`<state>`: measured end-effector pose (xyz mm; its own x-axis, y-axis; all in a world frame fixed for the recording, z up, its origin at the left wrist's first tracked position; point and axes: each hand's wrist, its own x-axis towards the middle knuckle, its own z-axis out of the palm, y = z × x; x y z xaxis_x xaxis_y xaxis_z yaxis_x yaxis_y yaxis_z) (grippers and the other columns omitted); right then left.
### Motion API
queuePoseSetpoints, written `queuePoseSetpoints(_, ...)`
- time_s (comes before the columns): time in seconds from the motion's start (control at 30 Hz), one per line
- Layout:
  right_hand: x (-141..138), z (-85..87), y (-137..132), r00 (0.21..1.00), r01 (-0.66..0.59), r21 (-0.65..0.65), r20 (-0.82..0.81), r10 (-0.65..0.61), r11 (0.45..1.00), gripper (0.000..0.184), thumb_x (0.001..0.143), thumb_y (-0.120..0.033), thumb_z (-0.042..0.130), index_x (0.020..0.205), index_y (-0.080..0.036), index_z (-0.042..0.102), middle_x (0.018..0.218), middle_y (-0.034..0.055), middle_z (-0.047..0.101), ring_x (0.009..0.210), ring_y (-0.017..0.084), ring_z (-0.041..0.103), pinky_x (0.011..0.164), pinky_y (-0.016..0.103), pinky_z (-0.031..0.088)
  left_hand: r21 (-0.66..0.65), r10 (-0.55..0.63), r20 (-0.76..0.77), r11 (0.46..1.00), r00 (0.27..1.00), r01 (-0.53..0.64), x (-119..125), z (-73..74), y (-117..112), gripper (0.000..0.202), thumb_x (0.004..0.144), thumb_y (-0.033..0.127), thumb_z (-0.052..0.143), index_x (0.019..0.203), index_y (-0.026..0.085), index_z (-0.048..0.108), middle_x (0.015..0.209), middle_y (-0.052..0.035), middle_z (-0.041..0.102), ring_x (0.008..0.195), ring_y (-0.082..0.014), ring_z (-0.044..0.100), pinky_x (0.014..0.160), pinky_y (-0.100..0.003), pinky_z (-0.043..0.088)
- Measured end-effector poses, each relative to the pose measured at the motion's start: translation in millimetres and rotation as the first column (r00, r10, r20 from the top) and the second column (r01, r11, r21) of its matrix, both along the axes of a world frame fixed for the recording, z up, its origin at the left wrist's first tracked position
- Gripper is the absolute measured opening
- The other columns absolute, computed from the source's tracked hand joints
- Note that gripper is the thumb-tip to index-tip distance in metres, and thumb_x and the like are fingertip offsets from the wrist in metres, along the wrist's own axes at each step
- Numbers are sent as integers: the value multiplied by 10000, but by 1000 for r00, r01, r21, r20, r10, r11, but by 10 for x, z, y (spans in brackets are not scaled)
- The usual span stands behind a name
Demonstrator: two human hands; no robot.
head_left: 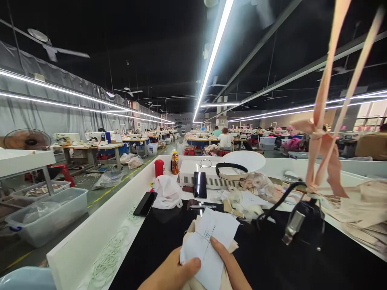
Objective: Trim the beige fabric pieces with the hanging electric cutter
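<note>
You work at a glossy black work surface [260, 262], bounded on the left and at the rear by a low white partition [99, 217]. Your left hand [172, 266] and right hand [228, 262] are closed on a creased, printed white paper [222, 223] with beige fabric [226, 280] beneath it, at the near edge of the surface. Along the rear stand a white vented box [189, 173], a phone [200, 185] propped against it, a red container [159, 168] and a bottle [174, 162]; a white plastic bag [167, 192] and a second phone [145, 204] sit to the left. Pale green cord [110, 253] lies coiled inside the partition. Beyond, under fluorescent tubes [213, 56], rows of tables carry sewing machines [101, 137], and a person in a white top [225, 140] sits facing away. The fingers under your paper are hidden, and both wrists are cut off by the lower edge. The print is too small to read. Peach ribbons [322, 133] hang at the right, their upper ends out of view; the metal fitting [294, 227] below them is blurred. Distant workstations cannot be resolved.
</note>
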<state>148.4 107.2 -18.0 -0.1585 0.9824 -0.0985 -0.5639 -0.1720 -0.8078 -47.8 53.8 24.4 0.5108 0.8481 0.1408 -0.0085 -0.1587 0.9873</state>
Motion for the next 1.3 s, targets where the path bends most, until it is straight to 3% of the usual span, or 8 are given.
queuePoseSetpoints(0.13, -2, -100, -36, 997, 39, -5, 70, -38, 999, 1004, 522, -428, 1027, 1439, -244, 663, 1263, 153, 788, 1414, 445, 550, 1163, 544, 456, 57, 60, 32, 996, 998, -61, 35, -95, -60, 825, 833, 814, 677, 1382, 198, 651, 1255, -158, 725, 1175, -409, 676, 1034, -516, 522)
queuePoseSetpoints(0.27, -68, -146, -201, 994, 4, -40, 109, 0, 999, 1006, 477, -438, 1031, 1409, -263, 694, 1256, 187, 780, 1360, 508, 577, 1143, 615, 435, -34, 95, 113, 995, 989, -92, 30, -173, -77, 894, 776, 807, 740, 1448, 239, 584, 1270, -156, 712, 1241, -438, 639, 1065, -570, 499)
queuePoseSetpoints(0.5, 9, 137, -436, 966, -86, 0, 244, 83, 996, 617, 624, -525, 991, 1117, -186, 840, 1160, 191, 807, 1275, 481, 647, 1201, 607, 361, -162, 95, 229, 985, 969, -58, 59, -272, -60, 908, 748, 756, 821, 1416, 185, 593, 1379, -194, 662, 1324, -425, 598, 1123, -525, 471)
queuePoseSetpoints(0.73, 17, 268, -454, 940, -210, -44, 267, 214, 977, 864, 625, -634, 966, 1288, -118, 766, 1250, 209, 781, 1292, 457, 646, 1239, 588, 327, -299, 49, 426, 950, 903, 89, 103, -286, -62, 893, 717, 672, 902, 1349, 93, 649, 1298, -230, 705, 1282, -427, 639, 1160, -533, 425)
queuePoseSetpoints(0.9, 29, 217, -463, 928, -294, -25, 230, 291, 956, 867, 646, -622, 959, 1320, -118, 748, 1268, 197, 777, 1354, 454, 603, 1245, 570, 332, -385, 141, 398, 923, 906, 25, 9, -209, -58, 889, 635, 646, 961, 1285, 104, 689, 1154, -190, 758, 1193, -425, 689, 1120, -530, 452)
queuePoseSetpoints(1.03, 22, 197, -462, 913, -364, -12, 191, 360, 931, 800, 697, -573, 940, 1327, -123, 741, 1266, 188, 779, 1389, 458, 572, 1220, 573, 376, -406, 176, 379, 914, 909, -8, -23, -245, -33, 865, 593, 630, 987, 1214, 94, 713, 1126, -192, 761, 1142, -415, 711, 1065, -502, 494)
queuePoseSetpoints(1.2, 28, 141, -398, 949, -244, -45, 194, 248, 969, 842, 623, -525, 991, 1328, -139, 739, 1318, 184, 759, 1406, 455, 559, 1238, 561, 363, -417, 259, 397, 905, 880, -78, -11, -380, 52, 868, 553, 603, 1014, 1198, 98, 727, 1113, -179, 768, 1143, -400, 706, 1060, -479, 500)
queuePoseSetpoints(1.3, 46, 147, -332, 974, -113, -94, 188, 129, 989, 770, 582, -505, 1009, 1249, -191, 787, 1242, 157, 799, 1371, 445, 599, 1212, 543, 417, -555, 451, 409, 813, 794, -176, -39, -371, 137, 737, 512, 520, 1046, 1070, 128, 767, 1128, -164, 773, 1220, -405, 666, 1095, -458, 489)
